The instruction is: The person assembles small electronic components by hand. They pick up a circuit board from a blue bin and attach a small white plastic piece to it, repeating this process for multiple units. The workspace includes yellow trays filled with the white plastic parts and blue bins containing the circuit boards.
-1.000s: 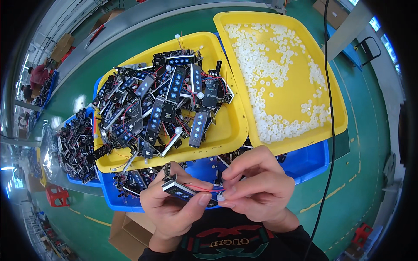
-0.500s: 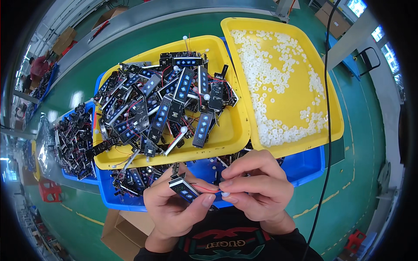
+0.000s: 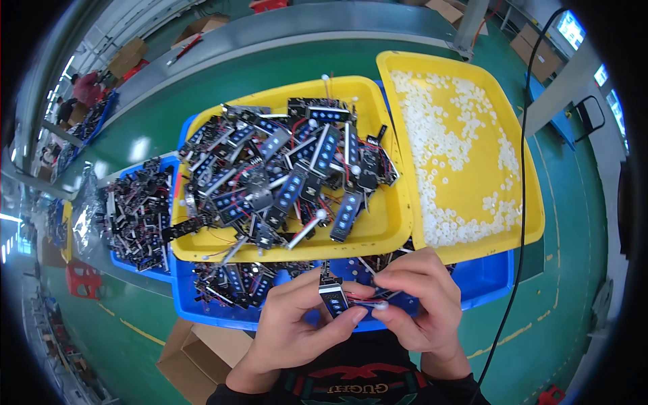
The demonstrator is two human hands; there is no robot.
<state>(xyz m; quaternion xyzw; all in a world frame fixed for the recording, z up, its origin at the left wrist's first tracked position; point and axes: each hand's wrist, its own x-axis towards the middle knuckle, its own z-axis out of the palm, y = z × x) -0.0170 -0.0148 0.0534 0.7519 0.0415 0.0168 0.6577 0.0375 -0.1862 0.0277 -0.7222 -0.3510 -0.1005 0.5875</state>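
Between the thumb and fingers of my left hand (image 3: 297, 327) is a small black circuit board (image 3: 333, 300) with a white edge and a row of blue-white spots. Thin red and pale wires trail from it to the right, and a small white round bead (image 3: 381, 306) shows at the far end of the wires. My right hand (image 3: 428, 304) is close beside the bead, its thumb and forefinger apart around the wires. The thumb tip is right next to the bead; whether it touches cannot be made out.
Ahead, a yellow tray (image 3: 378, 233) carries a heap of similar boards. To its right, another yellow tray (image 3: 476, 182) holds many small white rings. Blue bins (image 3: 482, 273) with more boards sit beneath and at left. A black cable (image 3: 523, 202) hangs down the right side.
My right finger and thumb have spread from their pinch at the wire end. The board in my left hand has turned more upright. The whole view has shifted, moving the trays rightward and down.
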